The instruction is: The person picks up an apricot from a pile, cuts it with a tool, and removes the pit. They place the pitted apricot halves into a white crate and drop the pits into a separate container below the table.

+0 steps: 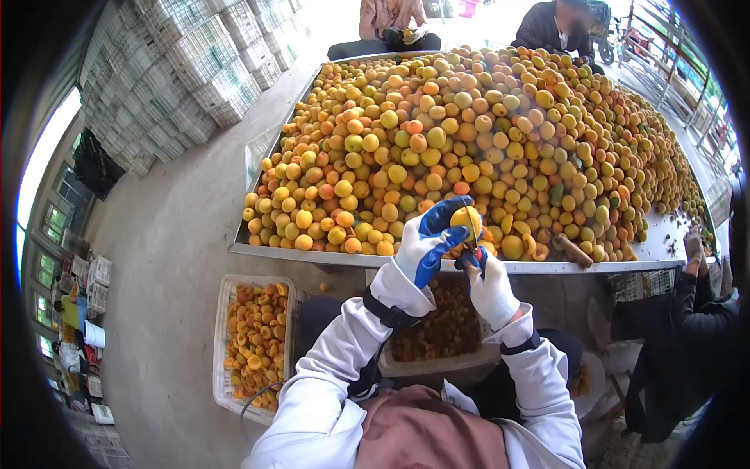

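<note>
- L hand [430, 244], gloved: fingers curled round 1 apricot [466, 220], just above the metal table's [660, 238] near edge.
- R hand [491, 288], also gloved: fingers wrapped round a small knife [479, 252], blade apparently against the fruit. If it skids on that round skin, L thumb prob. gets nicked; can't tell if the glove would stop it.
- Grip too loose → fruit could drop, poss. into the plastic crate [441, 364] below.
- Apricot pile [406, 156] runs nearly to the edge; 1 bump might roll some off.
- Wooden handle [573, 250] lies nr the edge, R side; a stray elbow could knock it down.
</note>
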### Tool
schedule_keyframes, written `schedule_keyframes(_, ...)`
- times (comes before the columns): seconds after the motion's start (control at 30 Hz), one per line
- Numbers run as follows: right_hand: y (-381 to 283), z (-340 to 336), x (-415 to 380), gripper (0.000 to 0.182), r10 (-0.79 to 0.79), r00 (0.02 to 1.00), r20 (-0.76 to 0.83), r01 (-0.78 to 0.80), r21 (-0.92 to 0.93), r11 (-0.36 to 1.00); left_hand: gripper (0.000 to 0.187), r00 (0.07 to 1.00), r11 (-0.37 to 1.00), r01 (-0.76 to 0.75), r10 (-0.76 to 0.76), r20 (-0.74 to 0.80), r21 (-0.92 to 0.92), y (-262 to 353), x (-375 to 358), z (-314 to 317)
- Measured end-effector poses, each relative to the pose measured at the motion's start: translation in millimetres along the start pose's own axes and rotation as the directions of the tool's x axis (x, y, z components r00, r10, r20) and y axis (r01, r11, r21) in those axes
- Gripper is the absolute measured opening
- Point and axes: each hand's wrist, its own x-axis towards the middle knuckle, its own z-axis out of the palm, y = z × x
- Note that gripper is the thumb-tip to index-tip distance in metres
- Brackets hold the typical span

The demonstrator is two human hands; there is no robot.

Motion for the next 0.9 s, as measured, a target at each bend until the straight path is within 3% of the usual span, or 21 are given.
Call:
schedule_keyframes(0.03, 0, 2, 0, 0.013, -0.012, 1.000, -0.013, 0.012, 0.002, 1.000, 0.049, 0.999, 1.000, -0.003, 0.003, -0.032, -0.002, -2, 0, 3)
schedule_keyframes(0.37, 2, 7, 1, 0.013, -0.005, 1.000, -0.022, 0.005, -0.021, 1.000, 0.049, 0.998, 0.996, -0.053, 0.055, -0.028, 0.069, -13, 7, -3)
schedule_keyframes(0.47, 6, 14, -1, 0.014, 0.028, 0.999, -0.045, -0.030, -0.042, 0.999, 0.043, 0.996, 0.995, 0.031, -0.039, -0.086, -0.095, -15, 3, 3)
schedule_keyframes(0.53, 11, 18, -2, 0.015, 0.012, 0.997, -0.073, -0.023, -0.152, 0.988, 0.043, 0.981, 0.919, 0.153, -0.185, -0.058, -0.362, -14, 3, 6)
schedule_keyframes(0.57, 12, 19, -2, 0.015, 0.011, 0.997, -0.070, -0.021, -0.155, 0.988, 0.047, 0.970, 0.930, 0.122, -0.185, -0.157, -0.347, -18, 3, 15)
schedule_keyframes(0.77, 16, 19, -2, 0.015, -0.011, 0.997, -0.072, 0.002, -0.128, 0.992, 0.041, 0.980, 0.889, 0.130, -0.184, -0.081, -0.440, -23, 5, 8)
schedule_keyframes(0.8, 15, 19, -2, 0.015, 0.010, 0.997, -0.075, -0.019, -0.116, 0.993, 0.041, 0.980, 0.888, 0.131, -0.183, -0.078, -0.441, -21, 6, 7)
schedule_keyframes(0.87, 11, 15, -2, 0.015, 0.032, 0.996, -0.079, -0.040, -0.106, 0.994, 0.041, 0.987, 0.977, 0.113, -0.132, -0.096, -0.179, -15, 8, 4)
schedule_keyframes(0.9, 6, 11, -1, 0.015, 0.034, 0.998, -0.044, -0.037, -0.063, 0.997, 0.041, 0.987, 0.977, 0.113, -0.131, -0.094, -0.180, -18, 10, -1)
